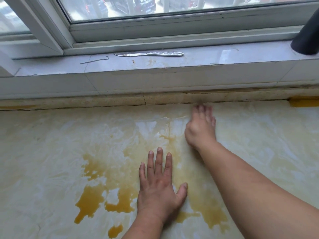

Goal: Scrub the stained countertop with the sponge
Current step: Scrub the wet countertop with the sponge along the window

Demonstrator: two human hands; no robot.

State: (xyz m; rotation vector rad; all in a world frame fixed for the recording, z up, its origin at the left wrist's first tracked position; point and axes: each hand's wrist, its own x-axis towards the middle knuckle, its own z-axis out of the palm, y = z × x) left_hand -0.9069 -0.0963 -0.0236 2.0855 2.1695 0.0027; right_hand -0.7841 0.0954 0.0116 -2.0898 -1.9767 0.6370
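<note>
Stained bench (51,152) under two hands: left hand (159,187) flat, fingers spread; right hand (201,128) beyond it, blurred, grasp unclear.

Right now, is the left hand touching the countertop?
Touching. The head view shows the left hand lying flat, fingers spread, palm down on the stained countertop, with no gap visible beneath it.

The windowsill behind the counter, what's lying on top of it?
On the pale stone windowsill lie a flat silver metal knife-like tool, a thin wire hook and a few rusty stains. A dark cylindrical object stands at its right end, hiding the sill beneath it.
</note>
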